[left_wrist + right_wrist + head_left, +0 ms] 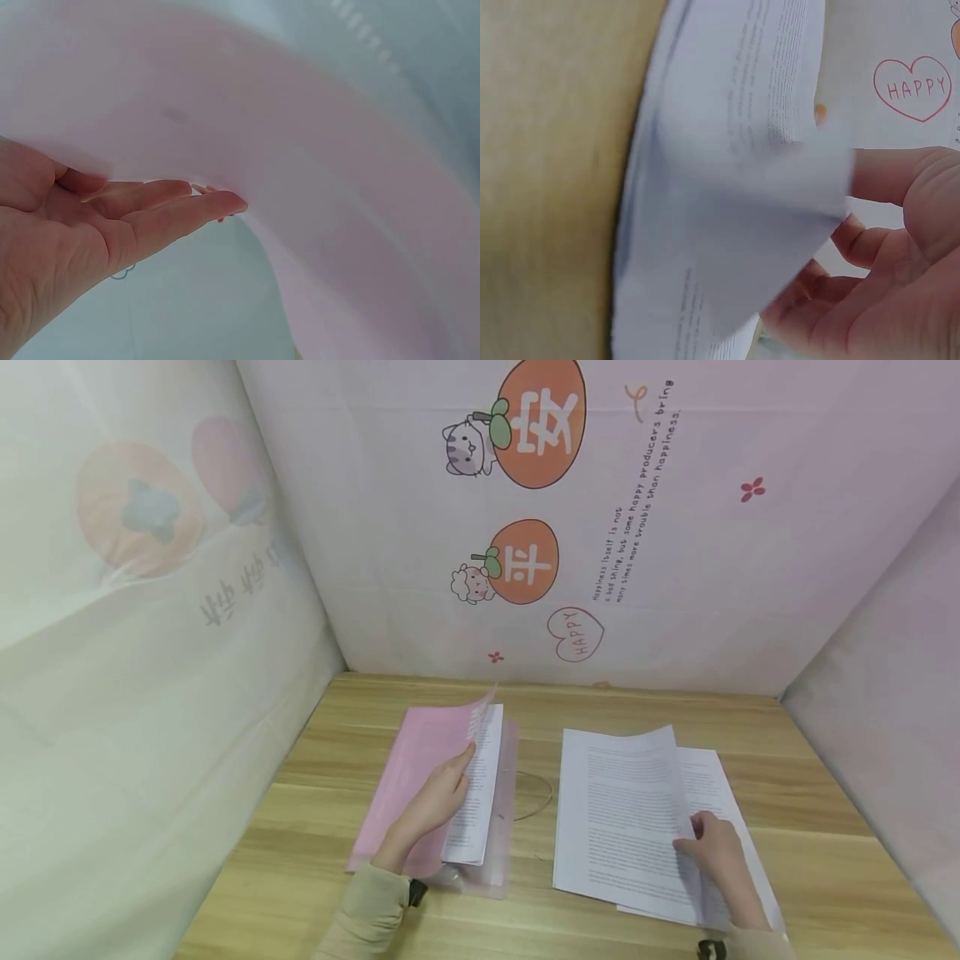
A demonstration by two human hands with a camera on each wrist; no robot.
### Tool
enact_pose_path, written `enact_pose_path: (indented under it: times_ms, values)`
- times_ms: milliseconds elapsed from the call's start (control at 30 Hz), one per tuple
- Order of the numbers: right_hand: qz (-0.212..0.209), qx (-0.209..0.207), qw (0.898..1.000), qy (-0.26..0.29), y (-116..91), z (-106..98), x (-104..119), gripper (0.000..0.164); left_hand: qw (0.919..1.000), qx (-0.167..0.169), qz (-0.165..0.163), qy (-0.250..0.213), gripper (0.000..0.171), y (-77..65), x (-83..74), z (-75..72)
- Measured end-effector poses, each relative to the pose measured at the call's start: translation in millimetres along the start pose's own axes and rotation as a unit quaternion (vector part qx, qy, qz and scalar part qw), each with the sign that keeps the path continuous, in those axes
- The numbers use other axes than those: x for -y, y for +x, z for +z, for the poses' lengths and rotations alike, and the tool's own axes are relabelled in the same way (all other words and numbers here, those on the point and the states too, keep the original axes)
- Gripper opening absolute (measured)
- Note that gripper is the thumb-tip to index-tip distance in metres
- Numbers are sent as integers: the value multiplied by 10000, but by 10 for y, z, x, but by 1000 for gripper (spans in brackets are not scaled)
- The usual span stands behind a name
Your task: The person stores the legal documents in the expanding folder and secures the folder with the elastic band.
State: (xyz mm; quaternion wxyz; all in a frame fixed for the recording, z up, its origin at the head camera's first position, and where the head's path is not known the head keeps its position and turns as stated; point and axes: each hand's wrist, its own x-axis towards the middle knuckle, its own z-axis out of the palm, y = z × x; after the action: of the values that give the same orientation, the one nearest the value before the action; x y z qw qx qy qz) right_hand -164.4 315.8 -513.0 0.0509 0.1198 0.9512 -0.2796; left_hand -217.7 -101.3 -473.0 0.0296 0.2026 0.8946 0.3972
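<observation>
On the left lies a pink folder (416, 752) with its cover partly raised, and printed sheets (474, 827) show inside it. My left hand (442, 793) reaches over the cover, its fingertips at the cover's free edge. In the left wrist view its fingers (176, 214) extend nearly straight along the pink cover (285, 165). To the right, my right hand (716, 847) pinches the right edge of a printed paper sheet (630, 818) between thumb and fingers. That sheet bends up at the hand in the right wrist view, over another printed sheet (712, 785).
A thin cord loop (549, 793) lies on the wooden table (532, 927) between folder and sheets. Printed cloth walls (675, 635) enclose the table at the back and both sides. The folder's clear lower edge (491, 887) sticks out beneath its papers.
</observation>
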Motion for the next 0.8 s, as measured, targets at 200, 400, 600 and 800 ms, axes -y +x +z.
enact_pose_path:
  times_ms: [200, 400, 600, 800]
  values:
    - [53, 9, 10000, 38, -18, 13, 11, 44, 10000, -32, 9, 24, 55, 1, -5, 6]
    - [75, 61, 9999, 140, -30, 22, 25, 44, 10000, -20, -32, -2, 55, -3, -11, 1]
    - [146, -88, 9998, -88, 23, 48, 47, 53, 10000, -17, -45, -45, 55, 1, -3, 3]
    - [157, -75, 9998, 37, 36, 76, 37, 50, 10000, -40, -30, -21, 55, 2, -3, 2]
